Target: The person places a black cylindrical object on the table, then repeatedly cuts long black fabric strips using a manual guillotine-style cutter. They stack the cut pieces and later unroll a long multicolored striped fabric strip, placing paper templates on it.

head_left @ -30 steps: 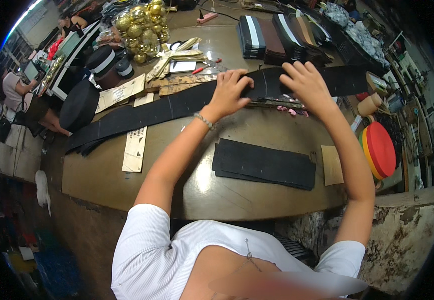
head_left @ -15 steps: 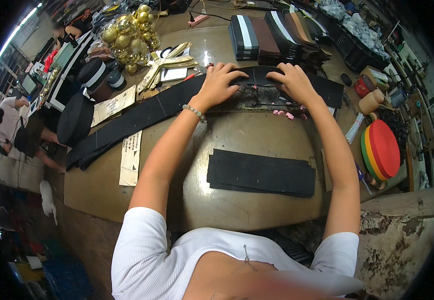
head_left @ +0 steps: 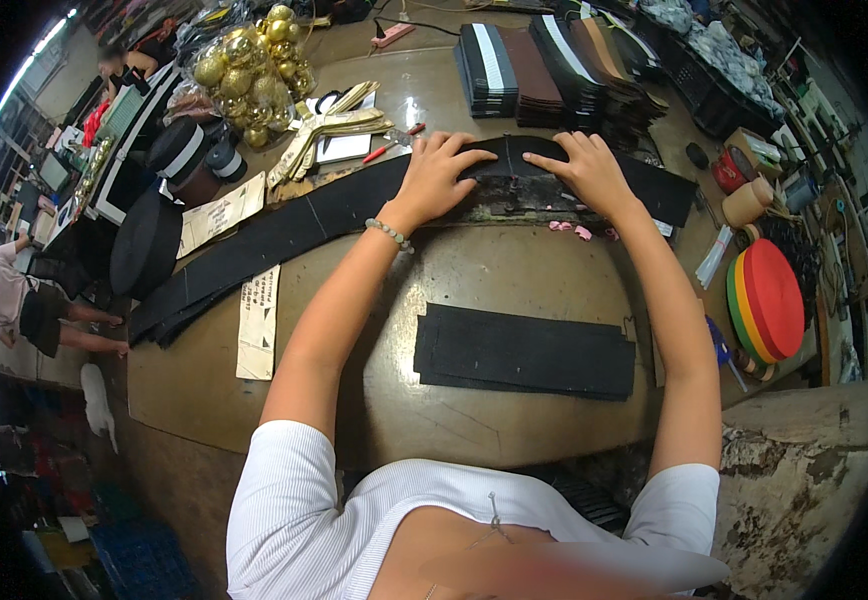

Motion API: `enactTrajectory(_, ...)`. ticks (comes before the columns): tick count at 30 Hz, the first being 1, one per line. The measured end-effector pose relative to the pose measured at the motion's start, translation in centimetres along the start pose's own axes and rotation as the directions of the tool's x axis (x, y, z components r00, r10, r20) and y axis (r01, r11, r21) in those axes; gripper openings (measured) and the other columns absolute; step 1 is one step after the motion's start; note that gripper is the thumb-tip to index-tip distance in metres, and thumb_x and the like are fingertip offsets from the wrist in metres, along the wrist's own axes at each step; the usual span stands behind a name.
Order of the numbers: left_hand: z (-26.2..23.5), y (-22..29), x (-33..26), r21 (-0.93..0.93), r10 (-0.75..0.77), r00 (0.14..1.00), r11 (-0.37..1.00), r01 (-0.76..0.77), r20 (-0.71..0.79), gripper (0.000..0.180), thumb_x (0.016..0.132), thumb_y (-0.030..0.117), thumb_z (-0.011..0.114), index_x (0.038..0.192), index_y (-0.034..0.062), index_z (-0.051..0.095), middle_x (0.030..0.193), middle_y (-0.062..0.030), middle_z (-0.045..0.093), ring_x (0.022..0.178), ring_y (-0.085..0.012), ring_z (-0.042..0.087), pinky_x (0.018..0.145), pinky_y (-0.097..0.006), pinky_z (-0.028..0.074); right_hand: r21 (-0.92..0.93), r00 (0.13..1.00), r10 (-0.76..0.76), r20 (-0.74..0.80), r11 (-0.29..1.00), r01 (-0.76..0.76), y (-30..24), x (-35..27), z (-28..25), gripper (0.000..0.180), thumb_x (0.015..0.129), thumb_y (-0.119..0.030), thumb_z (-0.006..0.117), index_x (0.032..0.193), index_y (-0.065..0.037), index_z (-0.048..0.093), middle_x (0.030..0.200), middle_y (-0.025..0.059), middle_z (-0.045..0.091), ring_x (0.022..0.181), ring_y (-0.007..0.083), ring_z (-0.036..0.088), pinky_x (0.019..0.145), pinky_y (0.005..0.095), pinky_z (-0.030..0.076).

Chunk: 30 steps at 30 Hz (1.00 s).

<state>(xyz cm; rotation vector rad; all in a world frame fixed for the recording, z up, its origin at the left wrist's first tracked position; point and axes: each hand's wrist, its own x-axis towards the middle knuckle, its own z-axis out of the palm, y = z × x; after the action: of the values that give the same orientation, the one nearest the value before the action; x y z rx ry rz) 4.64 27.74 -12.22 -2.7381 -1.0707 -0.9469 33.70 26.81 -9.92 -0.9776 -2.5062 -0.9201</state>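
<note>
Ideally, the long strip (head_left: 349, 207), held at upper centre by left hand (head_left: 434, 178) and right hand (head_left: 594, 172), slightly apart, is kept flat.

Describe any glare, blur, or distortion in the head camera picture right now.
In the head view, soft glare shows on the brown table, just left of the stacked black pieces; in the head view, a light tube glows upper left; also in the head view, the table's near edge looks curved, the corners go black, and a smooth blur covers part of the bottom.
</note>
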Motion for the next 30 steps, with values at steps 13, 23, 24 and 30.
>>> enactTrajectory(13, 0.9, -0.1, -0.7, -0.017, -0.028, 0.998, 0.999, 0.029, 0.063, 0.051, 0.080, 0.013, 0.069, 0.129, 0.0274, 0.061, 0.134, -0.0051, 0.054, 0.123, -0.0284, 0.045, 0.104, -0.044, 0.032, -0.016, 0.998, -0.004, 0.066, 1.000, 0.005, -0.8, -0.8, 0.1, 0.066, 0.081, -0.004, 0.056, 0.138, -0.036, 0.056, 0.113, 0.0084, 0.056, 0.101, 0.0234, 0.055, 0.083, 0.0354, 0.043)
enactTrajectory(23, 1.1, -0.2, -0.7, 0.028, -0.003, 0.999, 1.000, 0.001, 0.051, 0.048, 0.081, 0.016, 0.069, 0.127, 0.0269, 0.062, 0.131, -0.0034, 0.055, 0.120, -0.0259, 0.046, 0.099, -0.042, 0.034, -0.027, 0.999, -0.035, 0.034, 0.999, 0.036, -0.7, -1.0, 0.5, 0.067, 0.082, -0.004, 0.054, 0.140, -0.038, 0.053, 0.114, 0.0085, 0.055, 0.098, 0.0236, 0.055, 0.081, 0.0357, 0.044)
enactTrajectory(24, 1.1, -0.2, -0.7, 0.045, -0.003, 0.998, 0.999, 0.001, 0.058, 0.047, 0.081, 0.018, 0.069, 0.126, 0.0270, 0.063, 0.131, -0.0029, 0.055, 0.119, -0.0252, 0.047, 0.098, -0.041, 0.034, -0.022, 0.999, -0.038, 0.033, 0.999, 0.038, -0.7, -1.0, 0.4, 0.067, 0.081, -0.004, 0.054, 0.140, -0.038, 0.053, 0.114, 0.0085, 0.055, 0.098, 0.0236, 0.055, 0.081, 0.0357, 0.044)
enactTrajectory(30, 1.1, -0.3, -0.9, 0.003, -0.007, 0.997, 1.000, 0.007, 0.079, 0.051, 0.080, 0.014, 0.068, 0.129, 0.0268, 0.060, 0.133, -0.0047, 0.053, 0.121, -0.0267, 0.046, 0.101, -0.042, 0.033, -0.046, 0.997, -0.043, 0.069, 0.998, 0.046, -0.7, -1.3, 0.4, 0.065, 0.084, -0.006, 0.053, 0.140, -0.040, 0.051, 0.115, 0.0071, 0.055, 0.098, 0.0225, 0.055, 0.084, 0.0349, 0.044)
